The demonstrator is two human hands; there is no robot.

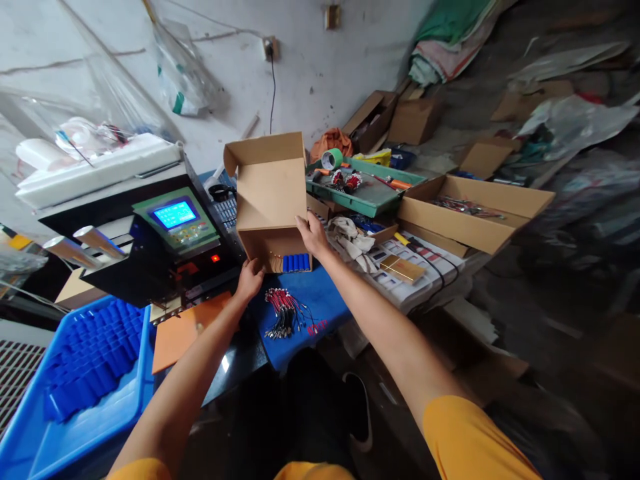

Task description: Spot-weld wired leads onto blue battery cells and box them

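A brown cardboard box stands open on the blue work surface, its lid raised at the back. My left hand is closed on the box's front left corner. At the right edge, where lid and box meet, my right hand grips the cardboard, thumb on the near side. Inside the box lies a row of blue-wrapped cylindrical cells, with thin leads to their left. Just in front of the box, a bundle of red and black wires with small connectors rests on the blue surface.
Left stands a black machine with a lit display. Below it, a blue tub holds many blue-wrapped pieces. To the right are a green tray with tools, an open box with wires and a small gold box.
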